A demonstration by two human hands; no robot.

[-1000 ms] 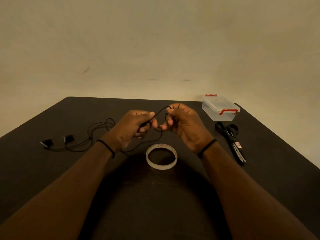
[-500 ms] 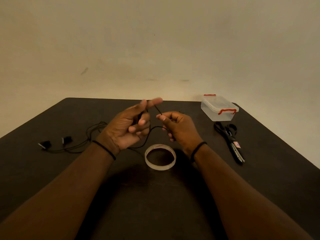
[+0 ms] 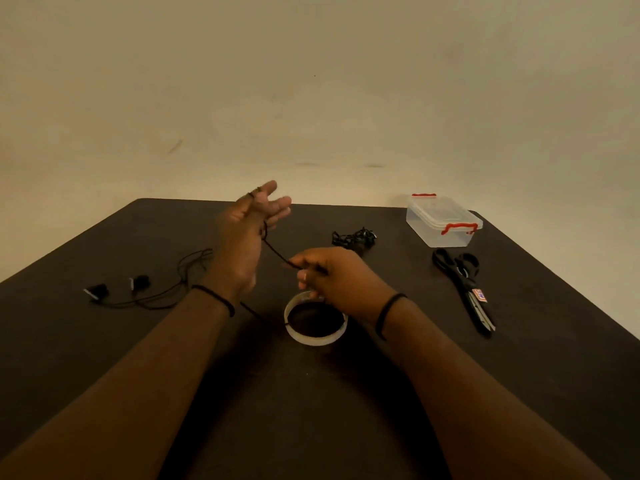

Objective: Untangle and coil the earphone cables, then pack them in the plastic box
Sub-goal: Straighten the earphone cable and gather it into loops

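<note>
- On the dark worktop (image 3: 311, 410), toward its left side, one black earphone cable (image 3: 273, 252) is being worked; its two earbuds (image 3: 117, 287) lie flat near the left edge, with slack loops just beside them.
- From those loops the cable runs under the left wrist, rises to the raised left hand (image 3: 242, 244), and passes down in a taut slanted line to the right hand (image 3: 332, 275).
- The left hand's grip is released: its fingers are held out nearly straight, and the cable appears to be draped over them near the fingertips rather than pinched.
- The right hand's grip is closed on the cable, which is pinched between thumb and fingertips just above a roll of clear tape (image 3: 316, 323).
- The held stretch has its long axis running from upper left down to lower right; the rest trails leftward toward the earbuds.
- A second bundle of cable (image 3: 353, 237) lies bunched farther back, between the hands and the plastic box (image 3: 443, 220), which sits at the far right corner with its lid on and red clasps showing.
- Scissors (image 3: 464, 285) lie near the box, tips toward the near edge.
- The cable is judged to be very light, limp and springy, apt to slip off straight fingers and to re-knot if tugged.
- It is best held on the cord itself, close to the hand being wound on, and not pulled at the earbud joints, which are likely the weakest points.
</note>
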